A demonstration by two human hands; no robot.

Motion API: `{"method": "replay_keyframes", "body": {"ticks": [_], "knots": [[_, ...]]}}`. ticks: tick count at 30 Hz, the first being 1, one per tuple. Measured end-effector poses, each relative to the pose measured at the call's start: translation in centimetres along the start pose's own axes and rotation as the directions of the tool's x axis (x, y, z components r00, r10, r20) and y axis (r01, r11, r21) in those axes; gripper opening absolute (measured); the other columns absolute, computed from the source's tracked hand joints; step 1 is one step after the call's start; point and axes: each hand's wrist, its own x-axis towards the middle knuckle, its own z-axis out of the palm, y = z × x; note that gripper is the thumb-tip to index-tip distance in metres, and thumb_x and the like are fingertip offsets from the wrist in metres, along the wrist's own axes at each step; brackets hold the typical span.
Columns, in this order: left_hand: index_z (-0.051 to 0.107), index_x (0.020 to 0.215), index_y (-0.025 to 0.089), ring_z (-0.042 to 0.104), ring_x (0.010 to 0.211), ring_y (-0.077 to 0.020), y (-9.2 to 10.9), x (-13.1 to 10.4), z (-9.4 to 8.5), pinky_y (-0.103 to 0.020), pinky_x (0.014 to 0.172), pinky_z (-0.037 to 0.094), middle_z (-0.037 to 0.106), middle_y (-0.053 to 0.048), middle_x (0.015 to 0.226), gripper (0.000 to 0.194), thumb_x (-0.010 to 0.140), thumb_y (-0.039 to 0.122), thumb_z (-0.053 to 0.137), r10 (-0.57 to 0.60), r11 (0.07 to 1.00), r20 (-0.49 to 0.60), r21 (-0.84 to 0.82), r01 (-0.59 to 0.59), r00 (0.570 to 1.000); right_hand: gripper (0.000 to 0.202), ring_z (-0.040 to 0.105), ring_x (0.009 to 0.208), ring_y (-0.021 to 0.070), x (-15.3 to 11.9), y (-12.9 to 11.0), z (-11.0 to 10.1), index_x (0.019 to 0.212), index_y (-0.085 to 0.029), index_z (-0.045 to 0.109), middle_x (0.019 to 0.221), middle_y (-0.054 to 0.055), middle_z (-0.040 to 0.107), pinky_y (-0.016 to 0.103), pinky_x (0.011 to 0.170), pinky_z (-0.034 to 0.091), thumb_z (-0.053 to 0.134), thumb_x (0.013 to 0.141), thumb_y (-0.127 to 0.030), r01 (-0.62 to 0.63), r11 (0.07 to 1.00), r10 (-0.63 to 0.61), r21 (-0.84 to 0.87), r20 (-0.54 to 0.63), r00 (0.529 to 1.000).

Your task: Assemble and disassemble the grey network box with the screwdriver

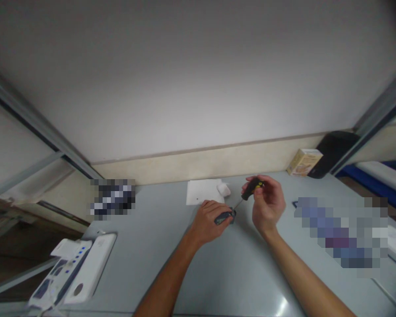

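Observation:
My right hand (269, 202) is closed round the black and yellow handle of a screwdriver (251, 189). Its thin metal shaft slants down to the left, and the tip meets the end of a small dark grey device (222, 217). Fingers of my left hand (208, 222) wrap that device from above and the side, holding it just over the table. Much of the device is hidden by the hand, so its kind does not show. Behind the hands lies a white sheet of paper (201, 190) with a small dark speck on it. A crumpled white piece (223, 189) rests at its right edge.
A grey table (145, 259) runs up to a wall. White power strips (92, 268) lie at the left edge. At the back right stand a yellow box (303, 162) and a black rounded object (335, 152). Blurred patches cover items at left and right.

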Motion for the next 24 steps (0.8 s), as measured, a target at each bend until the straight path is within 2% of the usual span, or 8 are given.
{"method": "replay_keyframes", "body": {"ticks": [5,8,12,14,16,19,21,24], "knots": [[0.072,0.099,0.024,0.070,0.098,-0.0195,-0.1,0.0,0.5,-0.041,0.092,0.051,0.078,-0.004,0.105,0.008,0.095,0.028,0.066,-0.048,0.997,-0.053,-0.059,0.044,0.997,0.027,0.069,0.071,0.0188,0.0,0.1,0.2,0.116,-0.023,0.063,0.100,0.007,0.070,0.034,0.059,0.058,0.068,0.090,-0.030,-0.036,0.999,0.036,0.019,-0.009,0.999],[0.074,0.093,0.023,0.069,0.099,-0.0206,-0.3,0.1,0.2,-0.042,0.093,0.053,0.077,-0.007,0.107,0.009,0.094,0.029,0.067,-0.103,0.985,-0.103,-0.149,0.087,0.989,0.030,0.069,0.072,0.0183,0.5,0.3,0.0,0.117,-0.024,0.062,0.100,0.005,0.069,0.034,0.061,0.059,0.070,0.088,-0.030,-0.081,0.995,0.085,0.062,-0.066,0.994],[0.075,0.089,0.022,0.069,0.100,-0.0193,-2.3,0.1,-1.1,-0.040,0.093,0.055,0.076,-0.007,0.104,0.015,0.095,0.032,0.065,-0.196,0.958,-0.187,-0.247,0.147,0.963,0.036,0.070,0.072,0.0165,2.0,1.6,-1.5,0.118,-0.026,0.060,0.100,0.003,0.067,0.034,0.064,0.060,0.073,0.085,-0.035,-0.188,0.981,0.194,0.056,-0.159,0.968],[0.075,0.093,0.022,0.068,0.100,-0.0193,-4.3,-0.3,-1.7,-0.040,0.094,0.055,0.076,-0.006,0.102,0.017,0.097,0.032,0.062,-0.265,0.956,-0.270,-0.198,0.216,0.925,0.042,0.070,0.069,0.0157,2.6,2.8,-2.5,0.119,-0.026,0.059,0.099,0.002,0.067,0.036,0.066,0.061,0.076,0.082,-0.038,-0.239,0.971,0.233,-0.009,-0.181,0.955],[0.075,0.095,0.022,0.066,0.101,-0.0207,-6.7,-0.9,-2.2,-0.043,0.096,0.054,0.075,-0.006,0.101,0.017,0.096,0.033,0.062,-0.302,0.953,-0.322,-0.074,0.294,0.897,0.045,0.070,0.067,0.0157,3.0,4.0,-3.5,0.117,-0.025,0.061,0.095,0.000,0.065,0.038,0.068,0.061,0.078,0.078,-0.040,-0.298,0.951,0.281,-0.088,-0.167,0.945],[0.076,0.098,0.022,0.063,0.102,-0.0227,-9.7,-2.2,-2.3,-0.045,0.096,0.053,0.074,-0.006,0.103,0.016,0.096,0.029,0.062,-0.335,0.912,-0.260,0.151,0.381,0.906,0.047,0.070,0.067,0.0173,3.1,5.5,-4.4,0.113,-0.022,0.063,0.093,0.000,0.062,0.037,0.066,0.059,0.079,0.074,-0.042,-0.367,0.907,0.351,-0.206,-0.110,0.930],[0.076,0.096,0.022,0.062,0.100,-0.0236,-10.7,-2.8,-2.2,-0.045,0.095,0.052,0.073,-0.007,0.102,0.014,0.094,0.026,0.064,-0.349,0.900,-0.248,0.179,0.397,0.904,0.048,0.070,0.067,0.0170,2.9,6.1,-4.7,0.113,-0.022,0.063,0.093,0.000,0.062,0.035,0.065,0.058,0.080,0.073,-0.044,-0.388,0.886,0.383,-0.255,-0.070,0.921],[0.077,0.096,0.022,0.061,0.101,-0.0241,-11.1,-3.1,-1.9,-0.045,0.095,0.052,0.072,-0.007,0.103,0.012,0.092,0.025,0.066,-0.347,0.897,-0.232,0.201,0.394,0.909,0.051,0.069,0.066,0.0164,2.5,6.6,-4.6,0.114,-0.021,0.062,0.093,0.000,0.062,0.034,0.064,0.057,0.079,0.074,-0.048,-0.413,0.866,0.425,-0.283,-0.019,0.905]]}}
